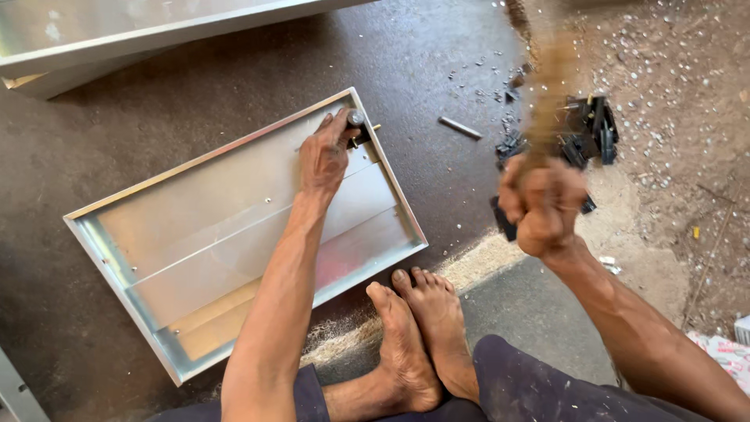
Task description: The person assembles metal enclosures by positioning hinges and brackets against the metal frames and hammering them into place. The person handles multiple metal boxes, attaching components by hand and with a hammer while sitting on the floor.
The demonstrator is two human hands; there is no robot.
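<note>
A shallow rectangular sheet-metal tray (117,258) lies tilted on the dark floor in front of me. My left hand (324,156) reaches into its far right corner and pinches a small metal fitting (357,119) against the rim, with a thin brass-coloured pin sticking out beside it. My right hand (543,203) is raised to the right of the tray, fist closed around a wooden handle (547,94) that is blurred by motion; its far end cannot be made out.
A pile of black plastic parts (586,137) sits on the floor beyond my right hand, with a short metal rod (459,127) and scattered small bits nearby. Another metal panel (117,39) lies at the top left. My bare feet (414,336) rest by the tray's near edge.
</note>
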